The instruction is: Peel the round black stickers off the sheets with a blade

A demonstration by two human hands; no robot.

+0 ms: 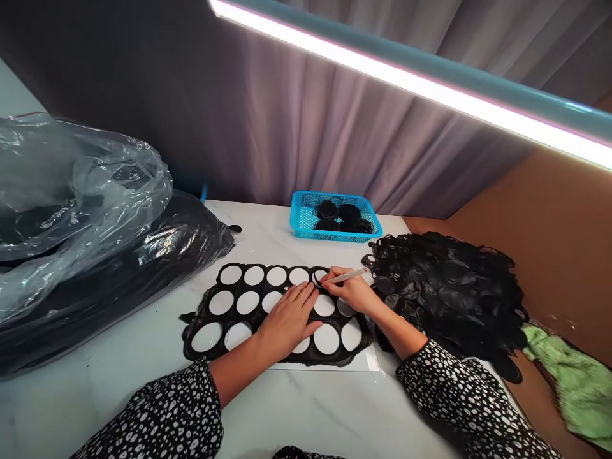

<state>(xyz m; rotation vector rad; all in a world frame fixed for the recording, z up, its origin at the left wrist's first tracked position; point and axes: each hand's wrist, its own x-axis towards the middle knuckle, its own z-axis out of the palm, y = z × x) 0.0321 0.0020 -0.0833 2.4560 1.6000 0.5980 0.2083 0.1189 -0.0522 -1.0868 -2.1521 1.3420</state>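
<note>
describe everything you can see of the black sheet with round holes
The black sheet looks thin, its material unclear, with a wavy edge and three rows of round holes showing white. It lies flat over a white sheet on the table. The left hand rests spread on it; the right hand holds a slim pale tool at a far-row hole.

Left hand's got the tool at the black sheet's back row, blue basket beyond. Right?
Wrong hand: the head view shows the tool in the right hand. It is at the black sheet's back row, with the blue basket beyond.
</note>
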